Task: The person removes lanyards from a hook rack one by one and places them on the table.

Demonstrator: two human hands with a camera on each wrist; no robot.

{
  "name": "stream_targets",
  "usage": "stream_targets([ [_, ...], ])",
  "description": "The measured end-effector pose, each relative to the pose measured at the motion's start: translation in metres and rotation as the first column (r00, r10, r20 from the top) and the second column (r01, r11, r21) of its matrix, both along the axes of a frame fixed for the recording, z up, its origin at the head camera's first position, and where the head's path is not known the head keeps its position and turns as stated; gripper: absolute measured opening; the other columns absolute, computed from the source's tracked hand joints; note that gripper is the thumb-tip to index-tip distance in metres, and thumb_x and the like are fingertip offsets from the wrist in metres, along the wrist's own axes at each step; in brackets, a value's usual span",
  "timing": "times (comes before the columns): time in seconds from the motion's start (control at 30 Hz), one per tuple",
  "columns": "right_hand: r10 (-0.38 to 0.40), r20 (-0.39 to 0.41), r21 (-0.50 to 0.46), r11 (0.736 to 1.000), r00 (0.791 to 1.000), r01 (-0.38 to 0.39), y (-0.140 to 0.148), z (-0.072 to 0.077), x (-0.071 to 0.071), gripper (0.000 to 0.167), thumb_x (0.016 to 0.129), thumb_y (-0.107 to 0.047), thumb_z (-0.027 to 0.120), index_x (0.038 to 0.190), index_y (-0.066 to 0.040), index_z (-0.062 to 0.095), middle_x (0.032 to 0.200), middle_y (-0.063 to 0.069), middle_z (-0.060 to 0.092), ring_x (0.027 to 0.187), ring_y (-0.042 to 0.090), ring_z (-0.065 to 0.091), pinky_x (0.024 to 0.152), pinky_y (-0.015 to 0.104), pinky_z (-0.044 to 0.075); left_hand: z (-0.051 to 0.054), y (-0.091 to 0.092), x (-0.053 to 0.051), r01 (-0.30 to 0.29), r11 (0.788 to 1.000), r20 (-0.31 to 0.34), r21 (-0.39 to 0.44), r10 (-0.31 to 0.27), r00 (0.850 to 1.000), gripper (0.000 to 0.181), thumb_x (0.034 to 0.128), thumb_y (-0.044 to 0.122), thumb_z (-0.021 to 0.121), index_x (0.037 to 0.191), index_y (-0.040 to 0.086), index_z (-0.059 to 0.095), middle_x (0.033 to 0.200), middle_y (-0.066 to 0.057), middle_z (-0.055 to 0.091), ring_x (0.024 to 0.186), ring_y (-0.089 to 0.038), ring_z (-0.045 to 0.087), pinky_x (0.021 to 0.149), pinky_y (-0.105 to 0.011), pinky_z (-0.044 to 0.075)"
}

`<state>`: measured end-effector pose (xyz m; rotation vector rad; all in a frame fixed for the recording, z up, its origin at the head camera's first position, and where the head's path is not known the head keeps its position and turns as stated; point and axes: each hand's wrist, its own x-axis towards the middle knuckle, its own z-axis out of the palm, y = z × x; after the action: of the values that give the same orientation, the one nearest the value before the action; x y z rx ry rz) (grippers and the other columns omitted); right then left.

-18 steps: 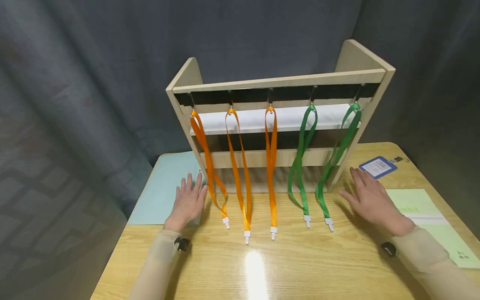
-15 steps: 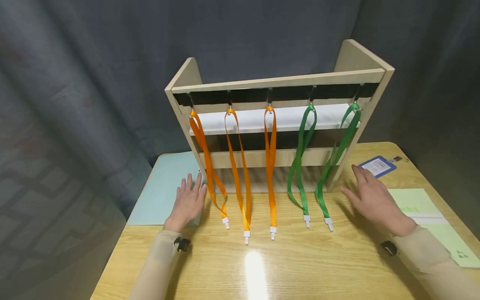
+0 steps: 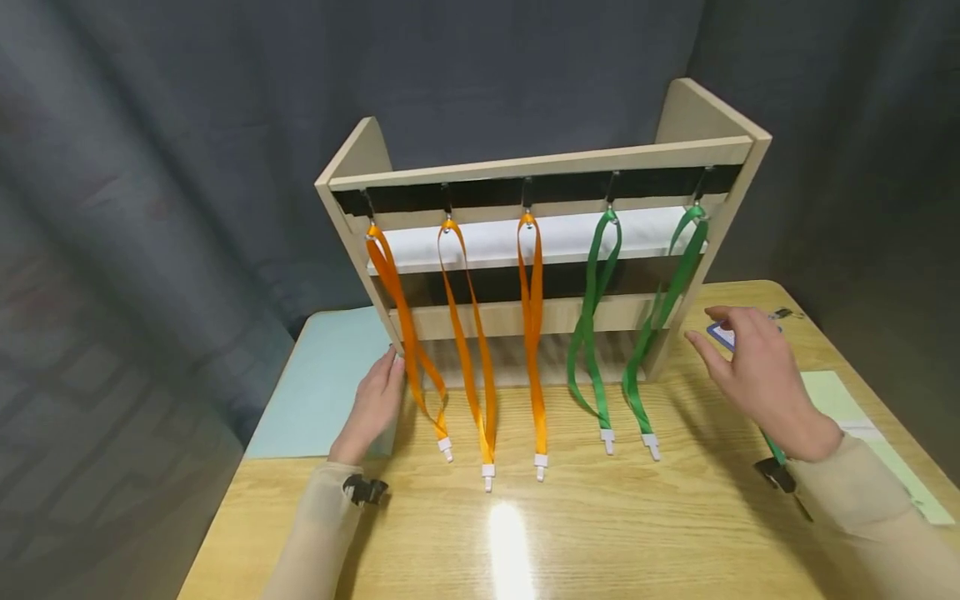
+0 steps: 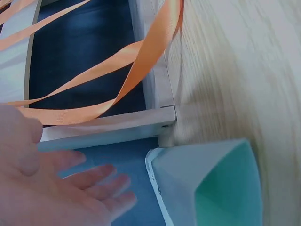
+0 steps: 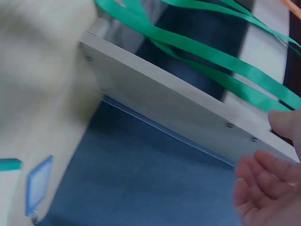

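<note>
A pale wooden rack [image 3: 465, 175] carries hooks on a black strip. Orange lanyards [image 3: 402, 312] hang at its left and middle, green lanyards [image 3: 592, 325] at its right, with white clips at their lower ends. My left hand [image 3: 372, 404] is beside the rack's lower left side, above a light blue folder [image 3: 322, 367]; its fingertips are partly hidden in the head view. In the left wrist view, those fingers are relaxed and hold nothing. My right hand [image 3: 765, 379] is raised beyond the rack's right side, thumb and fingers apart, nothing between them. No contact with the rack shows there.
Behind the right hand lies a blue-framed badge [image 5: 39, 184], partly covered in the head view. A pale green booklet [image 3: 832, 396] is at the table's right. Part of the light blue folder stands bent up in the left wrist view. Dark curtains [image 3: 525, 75] surround the table.
My left hand has turned from lying spread out to standing against the rack's left side. The right hand has lifted and turned, its fingers now bent. The head view has shifted slightly.
</note>
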<state>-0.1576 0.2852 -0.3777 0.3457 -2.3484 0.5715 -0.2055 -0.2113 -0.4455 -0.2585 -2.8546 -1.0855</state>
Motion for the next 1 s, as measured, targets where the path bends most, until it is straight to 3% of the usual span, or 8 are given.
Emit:
stream_targets([
  [0.17,0.018,-0.166,-0.023,1.0,0.986,-0.022,-0.01,0.017,-0.006,0.038,0.073,0.0,0.081,0.102,0.012,0.06,0.09,0.025,0.057,0.082,0.04,0.052,0.066,0.046,0.042,-0.003,-0.001,-0.003,-0.033,0.992,-0.09,0.121,0.044,0.995,0.054,0.1046,0.041,0.033,0.146,0.008,0.039,0.139,-0.018,0.046,0.124,-0.036,0.045,0.103,-0.052,0.039],
  [0.37,0.008,-0.253,-0.095,0.995,0.967,-0.034,-0.023,0.049,-0.014,0.03,0.079,0.0,0.077,0.105,0.01,0.065,0.092,0.022,0.064,0.076,0.031,0.056,0.063,0.02,0.039,-0.006,0.001,-0.006,-0.045,0.962,-0.023,0.269,0.053,0.998,0.055,0.1018,0.048,0.036,0.145,0.014,0.043,0.136,-0.013,0.052,0.122,-0.031,0.049,0.103,-0.048,0.041],
  [0.5,0.017,-0.311,-0.202,0.976,0.95,-0.084,-0.03,0.073,-0.018,0.026,0.081,0.003,0.074,0.107,0.005,0.07,0.091,0.018,0.068,0.076,0.008,0.058,0.068,0.006,0.04,-0.006,0.005,-0.01,-0.059,0.933,-0.005,0.354,0.065,0.998,0.057,0.1005,0.048,0.04,0.141,0.01,0.048,0.132,-0.015,0.054,0.11,-0.032,0.059,0.098,-0.045,0.047],
  [0.63,0.049,-0.262,-0.274,0.954,0.964,-0.123,-0.032,0.093,-0.021,0.026,0.087,0.003,0.068,0.113,0.002,0.069,0.1,0.017,0.069,0.078,-0.007,0.053,0.067,0.007,0.043,-0.007,0.006,-0.013,-0.069,0.913,-0.008,0.402,0.078,0.997,0.055,0.1004,0.045,0.043,0.137,0.005,0.052,0.129,-0.017,0.056,0.103,-0.033,0.063,0.093,-0.042,0.051],
  [0.77,0.101,-0.154,-0.324,0.935,0.983,-0.147,-0.028,0.106,-0.022,0.028,0.091,0.0,0.064,0.118,-0.001,0.067,0.103,0.004,0.069,0.077,0.0,0.056,0.062,0.012,0.043,-0.004,0.008,-0.013,-0.075,0.887,-0.006,0.457,0.087,0.996,0.048,0.101,0.037,0.047,0.132,0.002,0.056,0.126,-0.019,0.058,0.104,-0.033,0.062,0.089,-0.04,0.054],
  [0.9,0.147,-0.092,-0.362,0.916,0.985,-0.17,-0.025,0.111,-0.025,0.027,0.091,-0.002,0.064,0.118,-0.003,0.068,0.097,-0.015,0.065,0.076,0.005,0.06,0.062,0.012,0.045,0.012,0.015,-0.005,-0.067,0.864,-0.006,0.499,0.081,0.997,0.041,0.1026,0.025,0.047,0.129,-0.005,0.056,0.125,-0.024,0.057,0.108,-0.036,0.059,0.089,-0.044,0.053],
  [1.0,0.16,-0.068,-0.361,0.916,0.985,-0.174,-0.023,0.113,-0.027,0.026,0.091,-0.003,0.064,0.117,-0.003,0.069,0.094,-0.019,0.063,0.075,0.009,0.06,0.061,0.013,0.045,0.021,0.019,0.0,-0.07,0.863,-0.007,0.501,0.085,0.996,0.038,0.1028,0.019,0.047,0.128,-0.009,0.055,0.123,-0.027,0.056,0.108,-0.038,0.058,0.089,-0.046,0.052],
])
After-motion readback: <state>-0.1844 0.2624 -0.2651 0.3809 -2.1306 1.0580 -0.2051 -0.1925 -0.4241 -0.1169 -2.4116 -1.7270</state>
